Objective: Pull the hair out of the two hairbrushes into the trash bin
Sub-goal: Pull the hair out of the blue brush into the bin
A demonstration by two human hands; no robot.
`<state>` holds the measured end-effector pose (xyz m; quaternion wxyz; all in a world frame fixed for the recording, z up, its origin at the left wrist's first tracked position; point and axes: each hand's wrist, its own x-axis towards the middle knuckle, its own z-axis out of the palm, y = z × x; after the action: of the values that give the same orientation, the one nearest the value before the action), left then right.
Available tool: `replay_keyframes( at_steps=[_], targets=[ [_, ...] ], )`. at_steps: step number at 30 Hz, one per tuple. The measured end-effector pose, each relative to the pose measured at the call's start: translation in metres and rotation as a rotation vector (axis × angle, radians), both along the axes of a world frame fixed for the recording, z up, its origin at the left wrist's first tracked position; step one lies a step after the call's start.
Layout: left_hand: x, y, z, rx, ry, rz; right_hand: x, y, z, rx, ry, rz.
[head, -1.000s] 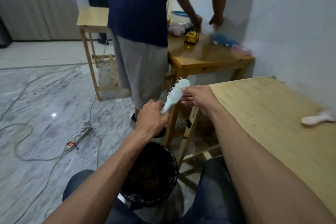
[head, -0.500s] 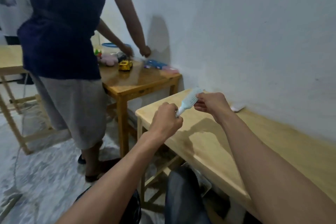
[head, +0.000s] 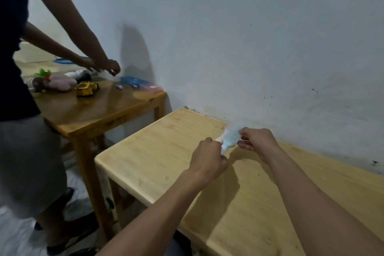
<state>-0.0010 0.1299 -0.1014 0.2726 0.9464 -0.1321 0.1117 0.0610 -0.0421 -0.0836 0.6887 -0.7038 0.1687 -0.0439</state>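
Observation:
A pale blue hairbrush (head: 231, 137) hangs just above the light wooden table (head: 158, 156), near the white wall. My left hand (head: 208, 160) is closed around its handle. My right hand (head: 256, 143) pinches the right side of the brush head with its fingertips. The brush is motion-blurred, so I cannot make out any hair on it. A second hairbrush and the trash bin are out of view.
Another person (head: 22, 122) stands at the left, hands over a darker wooden table (head: 99, 110) that carries a yellow toy truck (head: 86, 88), a pink plush toy (head: 61, 82) and blue and pink boxes (head: 143, 85). The wall runs along the far table edges.
The view swung right and up, away from the black bin at my knees. Both hands carried the brush from above the bin over onto the light table, toward the wall.

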Motion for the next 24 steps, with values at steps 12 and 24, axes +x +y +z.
replay_keyframes(
  at_steps=[12, 24],
  targets=[
    [0.06, -0.071, -0.017, 0.045, 0.051, -0.118, 0.069, -0.063, -0.037, -0.176, 0.129, -0.21],
    [0.082, -0.082, -0.019, -0.013, 0.03, -0.147, 0.092, -0.071, -0.038, -0.255, 0.133, -0.233]
  ],
)
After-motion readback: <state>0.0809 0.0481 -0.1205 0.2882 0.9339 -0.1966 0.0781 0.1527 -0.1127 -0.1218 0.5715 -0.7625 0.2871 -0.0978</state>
